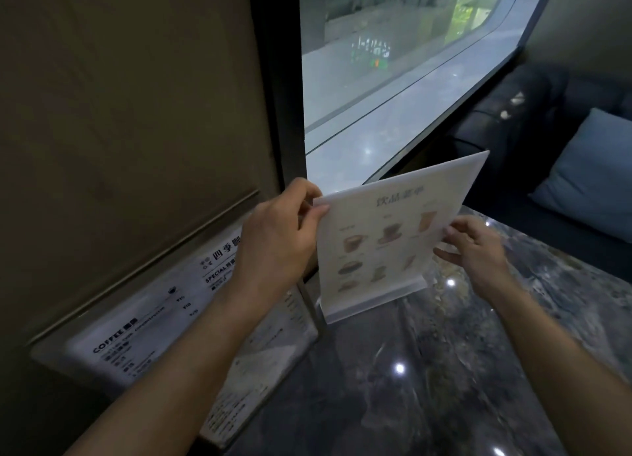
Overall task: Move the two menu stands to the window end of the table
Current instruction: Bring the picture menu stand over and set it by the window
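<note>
Drinks menu stand, upright at the window end of the table, in 2 hands.

Left hand (pixel 277 236) is pinching the top-left corner of the stand (pixel 386 240); right hand (pixel 475 250) is touching its right edge, fingers loose, not closed on it. Base is resting on the table (pixel 427 370), long axis running left to right, just short of the window (pixel 393 79). Coffee menu stand (pixel 160 318) is leaning by the wall, left of the left forearm. Sofa (pixel 513 113) and cushion (pixel 588 178) are lying beyond the table, clear of the move.
</note>
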Action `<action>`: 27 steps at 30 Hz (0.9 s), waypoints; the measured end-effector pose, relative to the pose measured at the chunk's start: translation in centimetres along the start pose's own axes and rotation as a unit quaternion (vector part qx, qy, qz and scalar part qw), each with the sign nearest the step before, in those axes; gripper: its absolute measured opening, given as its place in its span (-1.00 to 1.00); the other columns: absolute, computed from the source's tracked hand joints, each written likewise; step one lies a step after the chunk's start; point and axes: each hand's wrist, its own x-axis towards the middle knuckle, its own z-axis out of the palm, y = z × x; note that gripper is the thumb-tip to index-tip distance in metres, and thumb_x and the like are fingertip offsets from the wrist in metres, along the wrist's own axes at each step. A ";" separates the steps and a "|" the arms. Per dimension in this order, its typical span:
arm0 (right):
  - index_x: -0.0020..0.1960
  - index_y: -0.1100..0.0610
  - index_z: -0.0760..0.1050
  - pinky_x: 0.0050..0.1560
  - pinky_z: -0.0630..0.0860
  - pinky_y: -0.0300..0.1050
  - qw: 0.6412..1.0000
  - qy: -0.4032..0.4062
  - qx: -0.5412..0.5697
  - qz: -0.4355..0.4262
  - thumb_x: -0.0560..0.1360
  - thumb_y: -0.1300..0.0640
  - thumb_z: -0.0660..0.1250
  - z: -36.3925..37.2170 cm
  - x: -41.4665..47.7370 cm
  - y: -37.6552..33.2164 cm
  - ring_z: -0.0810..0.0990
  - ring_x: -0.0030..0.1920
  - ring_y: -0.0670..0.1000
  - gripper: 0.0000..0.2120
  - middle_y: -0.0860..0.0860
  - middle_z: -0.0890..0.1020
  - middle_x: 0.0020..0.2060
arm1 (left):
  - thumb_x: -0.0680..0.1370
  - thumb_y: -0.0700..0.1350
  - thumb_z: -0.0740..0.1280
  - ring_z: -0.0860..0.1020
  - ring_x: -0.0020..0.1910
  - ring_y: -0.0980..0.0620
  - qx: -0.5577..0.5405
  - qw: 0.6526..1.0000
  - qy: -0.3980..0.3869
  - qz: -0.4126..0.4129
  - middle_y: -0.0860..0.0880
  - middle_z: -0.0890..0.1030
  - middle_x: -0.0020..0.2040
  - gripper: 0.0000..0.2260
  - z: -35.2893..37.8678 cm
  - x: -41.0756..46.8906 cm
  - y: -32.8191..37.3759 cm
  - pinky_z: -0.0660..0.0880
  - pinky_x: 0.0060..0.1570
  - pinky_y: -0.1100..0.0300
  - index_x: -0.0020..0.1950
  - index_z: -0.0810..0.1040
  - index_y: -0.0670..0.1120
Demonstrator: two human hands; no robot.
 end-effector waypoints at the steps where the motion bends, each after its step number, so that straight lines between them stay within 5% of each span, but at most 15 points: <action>1: -0.23 0.03 0.48 -0.19 0.63 -0.15 1.000 0.003 0.001 0.000 0.53 0.25 0.18 0.3 0.2 -0.1 0.58 -0.16 -0.01 -0.77 0.05 0.56 -0.19 | 0.51 -0.11 0.32 0.59 -0.24 -0.09 0.006 1.000 -0.002 0.007 -0.07 0.64 -0.21 -0.93 -0.2 0.1 0.0 0.58 -0.22 -0.10 -0.06 0.50 -0.09; 6: -0.12 0.17 0.47 -0.14 0.63 -0.06 1.000 -0.022 0.014 0.000 0.54 0.22 0.17 1.7 1.4 -0.7 0.59 -0.12 -0.01 -0.88 0.04 0.57 -0.18 | 0.51 -0.14 0.31 0.57 -0.31 -0.11 0.041 0.998 -0.001 0.041 -0.07 0.64 -0.27 -0.94 -1.0 -0.3 -0.3 0.55 -0.31 -0.08 -0.11 0.50 -0.11; 13: -0.20 0.03 0.51 0.04 0.54 0.10 0.991 -0.070 0.114 0.027 0.51 0.18 0.22 4.2 3.1 -1.2 0.54 -0.02 0.10 -0.84 0.06 0.56 -0.13 | 0.50 -0.14 0.34 0.54 -0.39 -0.02 0.061 0.997 0.030 0.040 -0.03 0.63 -0.33 -0.94 -1.8 -0.7 -0.8 0.52 -0.41 -0.03 -0.17 0.50 -0.09; 19: -0.14 0.03 0.51 -0.08 0.60 -0.08 0.981 -0.102 0.164 0.034 0.50 0.06 0.25 7.1 4.5 -2.7 0.61 -0.07 0.00 -0.90 0.00 0.62 -0.13 | 0.48 -0.07 0.29 0.53 -0.43 -0.05 0.071 0.996 0.037 0.040 -0.04 0.59 -0.39 -0.90 -1.5 -0.7 -0.6 0.50 -0.47 -0.06 -0.17 0.51 -0.09; 27: 0.04 0.02 0.46 0.18 0.43 0.18 0.978 -0.111 0.169 0.050 0.52 0.09 0.21 9.0 5.0 -3.5 0.50 0.16 0.07 -0.88 0.04 0.53 0.09 | 0.49 -0.05 0.25 0.58 -0.33 -0.08 0.040 0.999 0.023 0.027 -0.06 0.63 -0.30 -0.88 -1.1 -0.7 -0.7 0.57 -0.38 -0.06 -0.04 0.49 -0.06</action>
